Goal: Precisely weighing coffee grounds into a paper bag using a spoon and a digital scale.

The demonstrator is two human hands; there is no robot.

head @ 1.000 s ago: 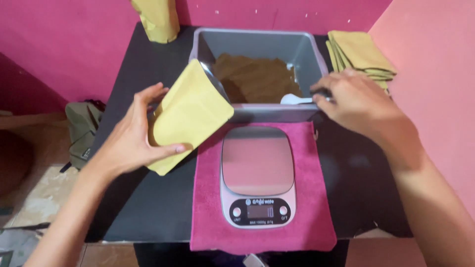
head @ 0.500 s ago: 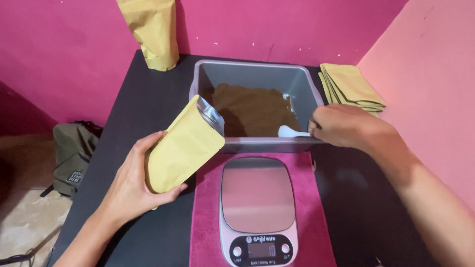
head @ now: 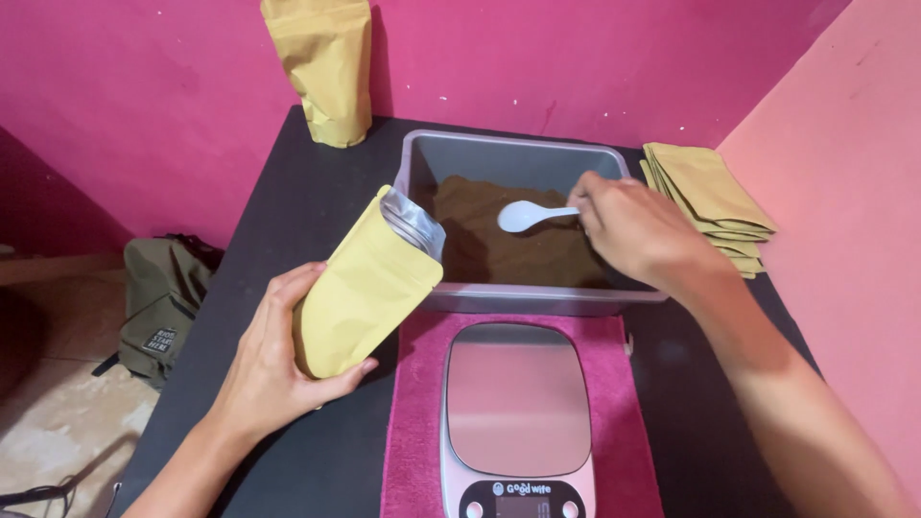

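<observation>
My left hand (head: 273, 364) grips a yellow stand-up pouch (head: 369, 283), tilted so its silver-lined open mouth leans against the near left wall of a grey plastic tub (head: 508, 153). The tub holds brown powder (head: 499, 240). My right hand (head: 638, 230) holds the handle of a white plastic spoon (head: 528, 216), whose bowl hovers over the powder. In front of the tub a steel kitchen scale (head: 516, 403) sits on a magenta cloth (head: 413, 441) with nothing on its plate.
A filled yellow pouch (head: 321, 67) stands upright at the table's back left, against the pink wall. A stack of flat pouches (head: 715, 197) lies right of the tub. The black table (head: 297, 221) drops off at the left, where an olive bag (head: 163, 297) lies on the floor.
The spoon has moved from the tub's front right rim further in over the powder. The pouch stays against the tub in my left hand. The view has shifted closer.
</observation>
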